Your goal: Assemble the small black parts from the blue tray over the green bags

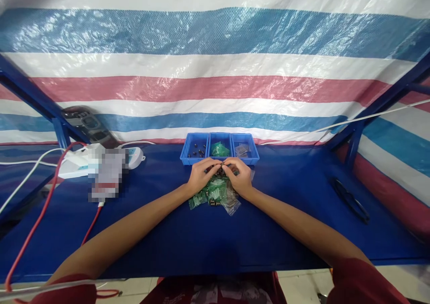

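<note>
My left hand (202, 175) and my right hand (240, 177) meet above a small pile, thumbs and fingertips pinched close together. Something small and dark seems to be between the fingertips, too small to name. Below them lie green printed plastic bags (216, 190), clear plastic bags (231, 201) and small dark metallic pieces (214, 202). Just beyond my hands stand three joined blue bins. Small dark pieces are scattered in the left bin (190, 161), a green bag lies in the middle bin (220, 137), and clear bags are in the right bin (254, 149).
On the blue tabletop (161, 245), a white power strip (75, 166) with cables and a blurred-out flat object (108, 175) sit at left. A dark device (90, 123) leans behind them. Folded black glasses (350, 201) seem to lie at right. Striped sheeting (215, 89) hangs behind.
</note>
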The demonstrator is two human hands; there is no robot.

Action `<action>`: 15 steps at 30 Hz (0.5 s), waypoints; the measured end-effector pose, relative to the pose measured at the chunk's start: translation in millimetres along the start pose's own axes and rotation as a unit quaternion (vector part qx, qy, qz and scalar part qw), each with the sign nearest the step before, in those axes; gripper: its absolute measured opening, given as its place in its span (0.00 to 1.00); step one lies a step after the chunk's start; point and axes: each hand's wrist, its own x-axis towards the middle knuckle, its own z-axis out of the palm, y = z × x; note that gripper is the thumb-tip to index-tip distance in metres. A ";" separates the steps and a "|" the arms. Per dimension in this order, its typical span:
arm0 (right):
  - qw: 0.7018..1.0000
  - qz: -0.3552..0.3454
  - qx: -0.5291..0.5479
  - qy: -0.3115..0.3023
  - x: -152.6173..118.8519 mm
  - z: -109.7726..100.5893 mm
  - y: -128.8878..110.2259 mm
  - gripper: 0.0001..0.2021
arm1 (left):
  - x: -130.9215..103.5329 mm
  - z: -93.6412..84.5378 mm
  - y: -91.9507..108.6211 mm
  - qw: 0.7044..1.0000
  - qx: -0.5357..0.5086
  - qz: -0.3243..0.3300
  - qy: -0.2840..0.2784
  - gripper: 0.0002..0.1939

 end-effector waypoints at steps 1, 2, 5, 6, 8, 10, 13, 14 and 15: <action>1.000 0.000 -0.004 0.000 0.1 0.3 0.2 0.07 | 0.0 -0.2 -0.1 1.000 0.001 0.000 -0.002 0.10; 1.000 0.000 -0.008 0.000 0.2 0.5 0.5 0.07 | 0.0 -0.4 -0.2 1.000 0.001 0.001 -0.004 0.10; 1.000 -0.002 -0.010 0.000 0.6 1.1 2.0 0.08 | -0.2 -0.6 -0.9 1.000 -0.003 0.007 -0.001 0.10; 1.000 -0.002 -0.008 0.000 0.6 1.3 2.6 0.08 | -0.2 -0.6 -1.1 1.000 -0.005 0.011 0.002 0.10; 1.000 -0.002 0.000 0.001 0.5 1.7 3.7 0.08 | -0.2 -0.5 -1.4 1.000 -0.006 0.017 0.005 0.09; 1.000 0.002 0.003 0.000 0.4 2.2 4.6 0.08 | -0.2 -0.3 -1.6 1.000 -0.004 0.020 0.006 0.09; 1.000 0.007 0.003 -0.004 0.3 2.7 5.4 0.08 | -0.3 0.1 -1.9 1.000 0.002 0.017 0.008 0.09; 1.000 0.008 0.003 -0.005 0.3 2.9 5.6 0.08 | -0.4 0.2 -1.9 1.000 0.005 0.016 0.010 0.09; 1.000 0.009 0.002 -0.007 0.3 3.0 5.7 0.08 | -0.5 0.3 -2.0 1.000 0.006 0.015 0.012 0.09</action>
